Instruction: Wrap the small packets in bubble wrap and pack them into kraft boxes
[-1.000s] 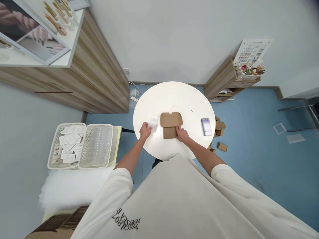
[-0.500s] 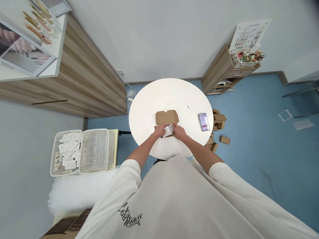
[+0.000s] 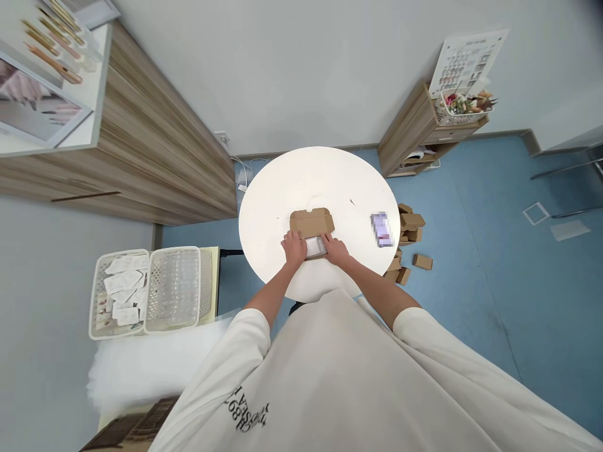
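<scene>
On the round white table (image 3: pixel 282 182), a small brown cardboard box (image 3: pixel 311 223) stands with its lid folded back, away from me. A white packet (image 3: pixel 315 246) lies in the tray of the box, roughly level. My left hand (image 3: pixel 294 247) closes around the left end of the box, its fingers bent over the edge. At the right end my right hand (image 3: pixel 335 248) grips the box, fingertips at the packet's edge. Both palms hide the short sides of the box.
A blurred purple phone-like object (image 3: pixel 382 228) lies on the table's right side. Several cardboard boxes (image 3: pixel 411 226) are piled on the floor beyond it. To my left, white baskets (image 3: pixel 149 295) hold white packets and clear trays, near white wrapping material (image 3: pixel 141 364).
The white packet was tilted and crumpled between my hands; now it lies flatter inside the box. My left hand has moved slightly left to the box's end.
</scene>
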Action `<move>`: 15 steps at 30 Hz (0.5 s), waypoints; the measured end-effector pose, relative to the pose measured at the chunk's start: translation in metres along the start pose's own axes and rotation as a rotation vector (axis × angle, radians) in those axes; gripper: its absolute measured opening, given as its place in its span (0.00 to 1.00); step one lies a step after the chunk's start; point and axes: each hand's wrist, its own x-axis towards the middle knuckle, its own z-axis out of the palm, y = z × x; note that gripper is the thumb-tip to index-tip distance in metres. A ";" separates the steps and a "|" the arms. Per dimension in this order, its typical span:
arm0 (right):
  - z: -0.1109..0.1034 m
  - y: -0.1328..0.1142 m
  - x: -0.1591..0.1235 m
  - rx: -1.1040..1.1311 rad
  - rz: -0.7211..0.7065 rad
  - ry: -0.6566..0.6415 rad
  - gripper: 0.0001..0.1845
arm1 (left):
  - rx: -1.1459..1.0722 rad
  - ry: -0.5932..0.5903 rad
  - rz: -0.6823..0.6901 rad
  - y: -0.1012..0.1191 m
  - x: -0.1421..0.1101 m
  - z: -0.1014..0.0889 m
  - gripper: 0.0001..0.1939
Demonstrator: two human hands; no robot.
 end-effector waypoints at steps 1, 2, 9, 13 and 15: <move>0.001 0.001 0.000 0.011 -0.004 0.001 0.51 | -0.055 0.041 -0.092 -0.006 0.004 -0.002 0.17; 0.001 0.002 -0.001 0.023 -0.008 0.003 0.50 | -0.119 0.052 -0.164 -0.012 0.009 -0.003 0.18; 0.001 0.006 -0.009 0.076 -0.051 0.046 0.45 | -0.439 -0.117 -0.301 -0.040 0.032 -0.006 0.11; -0.005 0.008 -0.008 0.227 0.025 0.167 0.32 | -0.486 -0.118 -0.299 -0.040 0.033 -0.008 0.11; -0.010 0.011 0.000 0.384 0.152 0.277 0.30 | -0.529 -0.095 -0.315 -0.038 0.035 -0.010 0.12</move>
